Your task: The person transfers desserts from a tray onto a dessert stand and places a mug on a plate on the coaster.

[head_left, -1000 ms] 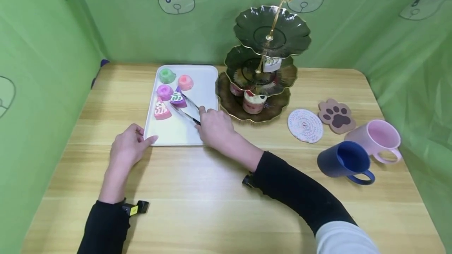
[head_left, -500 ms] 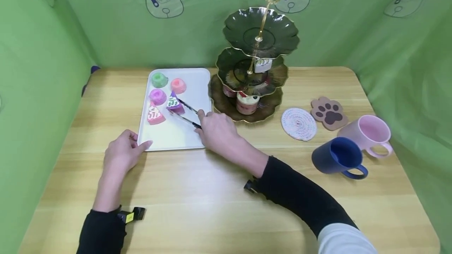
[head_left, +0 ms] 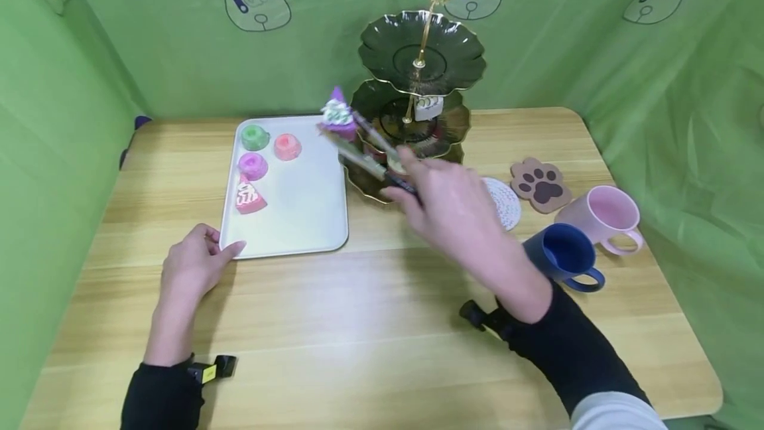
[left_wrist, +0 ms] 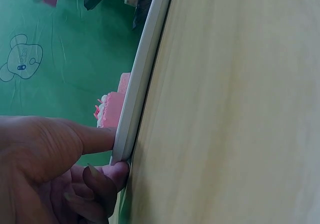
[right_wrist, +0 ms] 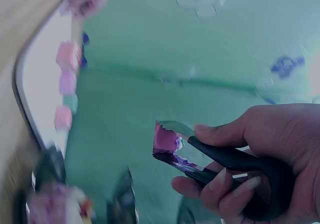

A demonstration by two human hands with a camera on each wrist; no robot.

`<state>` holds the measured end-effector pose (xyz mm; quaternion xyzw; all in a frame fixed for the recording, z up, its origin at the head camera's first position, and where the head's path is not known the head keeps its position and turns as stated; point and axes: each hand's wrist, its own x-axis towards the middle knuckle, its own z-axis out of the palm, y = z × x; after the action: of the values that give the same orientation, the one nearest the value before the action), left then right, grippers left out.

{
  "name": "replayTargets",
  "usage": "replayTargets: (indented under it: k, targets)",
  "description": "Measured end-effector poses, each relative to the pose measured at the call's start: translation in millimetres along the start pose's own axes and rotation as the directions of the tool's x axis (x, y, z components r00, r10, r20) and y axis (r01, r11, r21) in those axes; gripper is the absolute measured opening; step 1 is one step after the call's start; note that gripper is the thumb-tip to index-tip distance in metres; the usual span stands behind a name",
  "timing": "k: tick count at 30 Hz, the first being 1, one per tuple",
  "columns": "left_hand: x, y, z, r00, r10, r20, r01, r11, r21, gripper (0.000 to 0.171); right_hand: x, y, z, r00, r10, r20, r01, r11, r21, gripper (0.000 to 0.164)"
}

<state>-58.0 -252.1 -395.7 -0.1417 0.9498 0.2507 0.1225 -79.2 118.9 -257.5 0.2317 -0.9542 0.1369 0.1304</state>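
Observation:
My right hand [head_left: 459,211] grips black-handled tongs [right_wrist: 230,157], their tips closed on a purple cake slice [head_left: 339,121] topped with white and green. In the head view the slice overlaps the back right corner of the white tray [head_left: 298,217], left of the tiered stand [head_left: 453,62]. My left hand [head_left: 190,264] pinches the tray's front left corner, thumb on top and fingertips at the underside. On the tray sit a pink cake slice [head_left: 249,198] and green [head_left: 255,138], coral [head_left: 288,146] and purple [head_left: 253,166] ring-shaped sweets.
The stand has three dark scalloped plates; dessert cups sit on its bottom tier, and a small white piece [head_left: 428,108] on the middle one. To the right lie a round woven coaster [head_left: 504,204], a paw coaster [head_left: 542,184], a blue mug [head_left: 555,257] and a pink mug [head_left: 597,217].
The purple cake slice has left the tray in the tongs, moving up and right toward the stand. My left hand keeps its hold on the tray corner. The head view has shifted slightly.

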Motion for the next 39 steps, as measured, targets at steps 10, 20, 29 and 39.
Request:
replayTargets:
  k: [10, 20, 29, 39]
  targets:
    - [-1.7, -2.4, -1.4, 1.0, 0.013, -0.005, -0.013, 1.0, 0.008, 0.064, 10, 49, 4, 0.983, 0.163, 0.083, -0.159, 0.986, -0.053, 0.059]
    - [-3.3, -5.2, -3.3, 1.0, 0.022, -0.007, -0.022, 1.0, 0.004, 0.065, 27, 54, 15, 0.965, 0.202, 0.165, -0.191, 0.978, -0.079, 0.056]
    - [1.5, -1.0, 1.3, 0.999, 0.042, -0.009, -0.042, 0.999, 0.004, 0.063, 3, 53, 0, 0.966, 0.219, 0.137, -0.211, 0.975, -0.065, 0.069]
    - [2.1, -2.7, -0.3, 0.999, 0.047, -0.013, -0.047, 0.999, -0.001, 0.061, -33, 19, -6, 1.0, 0.027, 0.008, -0.028, 0.999, 0.026, 0.071]
